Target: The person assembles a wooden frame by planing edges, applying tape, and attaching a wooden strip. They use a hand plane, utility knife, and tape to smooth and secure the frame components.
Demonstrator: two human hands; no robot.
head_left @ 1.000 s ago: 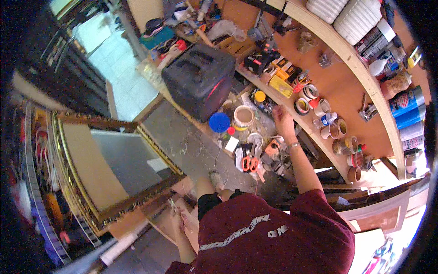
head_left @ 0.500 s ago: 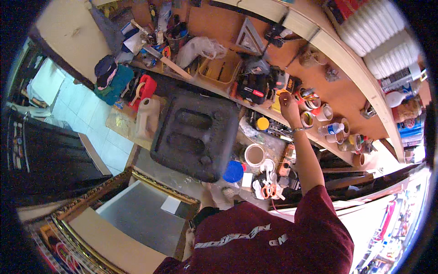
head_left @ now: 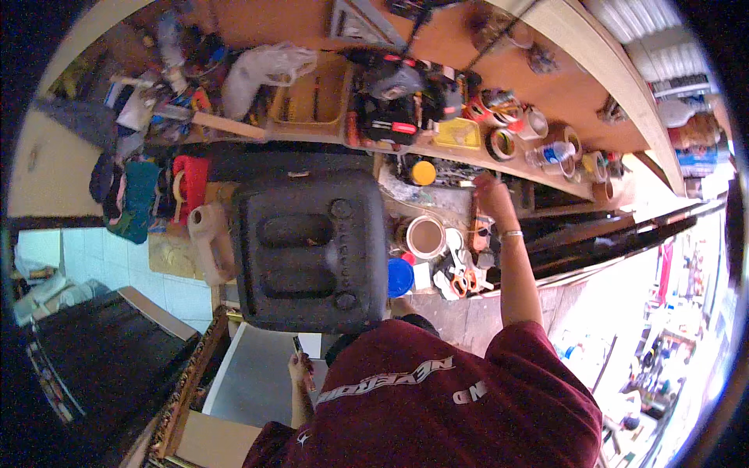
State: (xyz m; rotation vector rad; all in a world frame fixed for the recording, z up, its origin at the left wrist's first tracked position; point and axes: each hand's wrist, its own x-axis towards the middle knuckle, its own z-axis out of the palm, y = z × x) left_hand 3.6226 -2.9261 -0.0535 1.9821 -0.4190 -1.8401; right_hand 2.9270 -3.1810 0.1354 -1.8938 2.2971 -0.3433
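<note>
My right hand (head_left: 493, 201) reaches down in front of the shelf, beside a cluster of small tools (head_left: 452, 173) and a yellow-capped container (head_left: 422, 173). Its fingers are blurred, so any small thing in them cannot be made out. Low on the left, my left hand (head_left: 299, 370) is closed round a slender tool (head_left: 296, 345) whose tip points up; its exact kind is unclear. Behind that tool lies a grey panel (head_left: 257, 366) in an ornate frame (head_left: 181, 394). Between my hands stands a large black plastic case (head_left: 316, 249) with recessed shapes in its top.
A wooden shelf (head_left: 573, 187) carries tape rolls (head_left: 500, 144), a plastic bottle (head_left: 550, 154), a yellow tray (head_left: 456, 133) and black power tools (head_left: 390, 105). Lower down are a tub (head_left: 426, 237), a blue lid (head_left: 400, 277) and orange-handled scissors (head_left: 466, 282). A beige jug (head_left: 211, 242) stands left of the case.
My right hand has moved from the shelf edge by the yellow tray down toward the small tools below. My left hand has come into clear view with the slender tool. The view has shifted.
</note>
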